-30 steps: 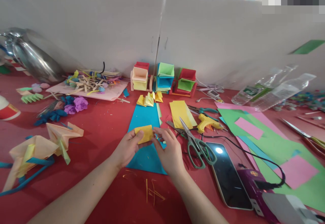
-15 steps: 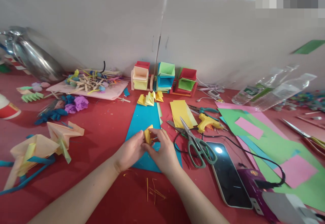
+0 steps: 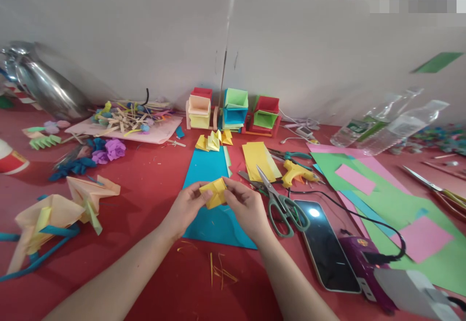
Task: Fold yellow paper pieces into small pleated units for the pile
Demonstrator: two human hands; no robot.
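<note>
Between my two hands is a small folded piece of yellow paper (image 3: 214,193), its creased face turned up toward me. My left hand (image 3: 188,208) pinches its left edge with thumb and fingers. On the other edge, my right hand (image 3: 246,208) grips it the same way. Beneath the hands lies a blue paper sheet (image 3: 207,163) on the red table. Several folded yellow paper pieces (image 3: 214,140) sit at the sheet's far end. Right of the sheet are a stack of yellow paper (image 3: 257,161) and green-handled scissors (image 3: 286,214).
A yellow glue gun (image 3: 296,174) and a phone (image 3: 327,248) lie on the right, near a purple power strip (image 3: 369,267) and green paper (image 3: 396,190). Folded paper boxes (image 3: 236,109) stand by the wall. Paper flowers (image 3: 109,151) and a metal jug (image 3: 47,80) are left.
The yellow paper has turned from edge-on to face-up and risen slightly. My hands have moved apart to its two sides. The view has shifted a little.
</note>
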